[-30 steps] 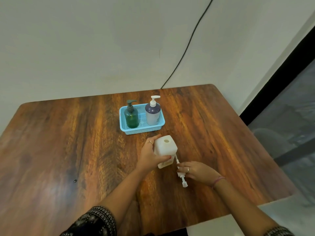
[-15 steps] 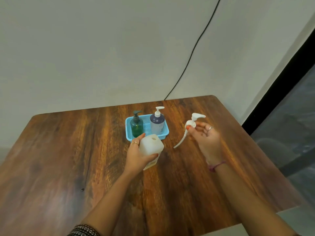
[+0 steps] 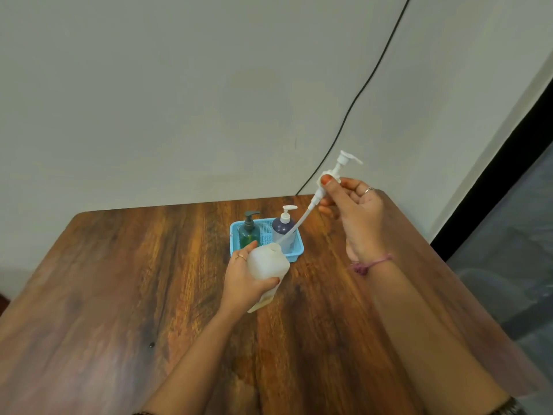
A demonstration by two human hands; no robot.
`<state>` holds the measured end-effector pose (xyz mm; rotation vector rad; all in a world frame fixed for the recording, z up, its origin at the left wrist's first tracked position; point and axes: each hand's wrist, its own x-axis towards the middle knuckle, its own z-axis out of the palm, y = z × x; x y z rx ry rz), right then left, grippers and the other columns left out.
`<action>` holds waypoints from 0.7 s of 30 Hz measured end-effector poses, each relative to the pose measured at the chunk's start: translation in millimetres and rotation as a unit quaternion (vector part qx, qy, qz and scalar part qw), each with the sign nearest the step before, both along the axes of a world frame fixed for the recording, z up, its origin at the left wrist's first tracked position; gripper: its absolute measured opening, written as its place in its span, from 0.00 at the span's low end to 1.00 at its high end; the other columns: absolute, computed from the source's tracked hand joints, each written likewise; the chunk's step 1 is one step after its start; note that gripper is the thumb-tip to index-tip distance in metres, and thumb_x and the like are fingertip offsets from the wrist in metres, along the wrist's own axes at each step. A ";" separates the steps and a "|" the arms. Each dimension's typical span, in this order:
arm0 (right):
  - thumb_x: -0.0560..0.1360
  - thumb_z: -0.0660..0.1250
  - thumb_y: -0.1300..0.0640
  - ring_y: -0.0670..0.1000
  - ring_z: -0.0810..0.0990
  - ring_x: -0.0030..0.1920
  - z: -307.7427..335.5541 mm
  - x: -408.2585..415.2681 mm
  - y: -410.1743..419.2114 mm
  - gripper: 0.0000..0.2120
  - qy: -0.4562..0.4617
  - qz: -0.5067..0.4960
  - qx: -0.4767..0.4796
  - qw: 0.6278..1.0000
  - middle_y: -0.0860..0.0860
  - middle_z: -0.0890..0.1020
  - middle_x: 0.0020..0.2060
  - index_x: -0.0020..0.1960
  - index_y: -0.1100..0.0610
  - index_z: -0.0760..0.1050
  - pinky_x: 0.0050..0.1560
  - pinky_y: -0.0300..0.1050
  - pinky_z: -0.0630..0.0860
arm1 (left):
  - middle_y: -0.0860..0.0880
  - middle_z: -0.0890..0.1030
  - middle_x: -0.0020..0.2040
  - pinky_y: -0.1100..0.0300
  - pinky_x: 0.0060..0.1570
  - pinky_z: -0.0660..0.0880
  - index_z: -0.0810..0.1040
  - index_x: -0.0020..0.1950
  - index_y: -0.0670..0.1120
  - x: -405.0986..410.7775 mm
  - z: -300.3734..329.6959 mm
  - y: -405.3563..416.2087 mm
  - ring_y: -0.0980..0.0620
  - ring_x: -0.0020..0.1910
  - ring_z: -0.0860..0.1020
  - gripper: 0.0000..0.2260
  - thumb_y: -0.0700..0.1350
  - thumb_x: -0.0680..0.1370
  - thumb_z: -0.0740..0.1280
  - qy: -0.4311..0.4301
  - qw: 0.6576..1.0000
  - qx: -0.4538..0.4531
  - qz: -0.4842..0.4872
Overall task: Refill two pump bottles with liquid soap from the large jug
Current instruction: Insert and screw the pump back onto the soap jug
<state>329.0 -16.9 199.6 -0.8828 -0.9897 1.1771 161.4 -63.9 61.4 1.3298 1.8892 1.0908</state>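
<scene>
My left hand (image 3: 244,281) grips a white translucent jug (image 3: 267,266) tilted over the wooden table (image 3: 149,295), its mouth uncapped. A little yellowish liquid shows at its base. My right hand (image 3: 357,218) is raised and pinches a white pump head (image 3: 335,175) by its collar. The pump's long dip tube (image 3: 294,227) slants down to the jug's mouth. Behind the jug a blue basket (image 3: 296,254) holds a green pump bottle (image 3: 249,230) and a purple-grey pump bottle (image 3: 283,227), both upright with pumps on.
A black cable (image 3: 363,85) runs down the pale wall behind the table's far edge. A dark door frame and grey floor lie off the table's right side.
My right hand lifted the pump head from the table up high and brought the tube's tip to the jug's mouth. My left hand tilted the jug.
</scene>
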 end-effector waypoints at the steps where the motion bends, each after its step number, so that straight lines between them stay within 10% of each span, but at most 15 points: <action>1: 0.71 0.74 0.57 0.47 0.84 0.35 -0.9 -0.9 -0.3 0.11 -0.003 0.004 0.000 1.000 0.56 0.85 0.41 0.49 0.60 0.77 0.33 0.36 0.78 | 0.51 0.70 0.65 0.51 0.63 0.73 0.64 0.74 0.50 -0.3 2.4 -0.7 0.54 0.62 0.70 0.41 0.48 0.65 0.80 0.001 1.000 -0.001 -0.002; 9: 0.73 0.72 0.57 0.45 0.83 0.38 -22.9 -3.1 8.2 0.10 -0.130 0.120 0.000 0.984 0.53 0.85 0.43 0.53 0.57 0.78 0.34 0.35 0.77 | 0.56 0.69 0.61 0.53 0.62 0.73 0.62 0.76 0.48 -1.0 23.5 -4.7 0.54 0.62 0.71 0.43 0.47 0.65 0.80 -0.015 0.999 0.006 -0.042; 21: 0.77 0.65 0.52 0.46 0.77 0.61 -37.4 7.8 16.9 0.19 -0.371 0.254 0.120 0.885 0.48 0.78 0.61 0.65 0.57 0.75 0.62 0.43 0.75 | 0.57 0.71 0.61 0.69 0.50 0.70 0.64 0.75 0.49 0.5 57.7 -10.4 0.58 0.57 0.71 0.41 0.44 0.66 0.79 -0.092 0.992 0.015 -0.083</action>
